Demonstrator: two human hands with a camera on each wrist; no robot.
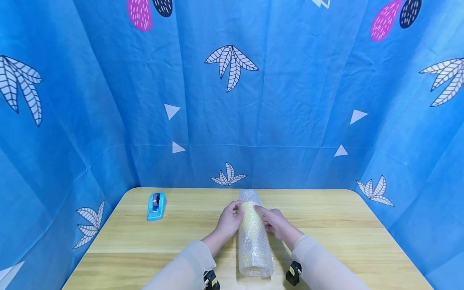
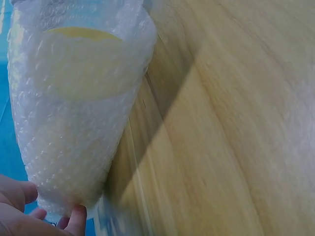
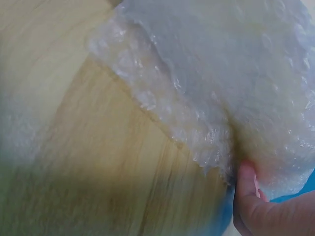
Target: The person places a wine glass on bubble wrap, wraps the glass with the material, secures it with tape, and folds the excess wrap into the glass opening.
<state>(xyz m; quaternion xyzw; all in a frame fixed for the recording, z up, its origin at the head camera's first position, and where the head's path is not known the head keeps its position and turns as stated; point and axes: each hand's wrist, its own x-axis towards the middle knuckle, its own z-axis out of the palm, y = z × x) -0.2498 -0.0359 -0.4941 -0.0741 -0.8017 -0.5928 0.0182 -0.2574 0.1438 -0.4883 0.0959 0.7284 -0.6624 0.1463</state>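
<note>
A sheet of clear bubble wrap [image 1: 255, 253] is rolled into a tube around something pale yellow, lying lengthwise at the middle of the table. Through the layers in the left wrist view, a rounded yellow edge [image 2: 86, 33] shows; what the wrapped thing is stays hidden. My left hand [image 1: 228, 222] grips the far part of the roll from the left, thumb and fingers bent against the wrap. From the right side, my right hand [image 1: 277, 222] holds the same part, with its thumb [image 3: 246, 179] pressing beside a loose, ragged flap of wrap [image 3: 147, 83].
A blue tape dispenser [image 1: 156, 207] with a tape roll stands at the table's back left. The wooden table [image 1: 344, 229] has light grain and rounded far corners. Blue patterned curtains [image 1: 290, 121] hang close behind it and along both sides.
</note>
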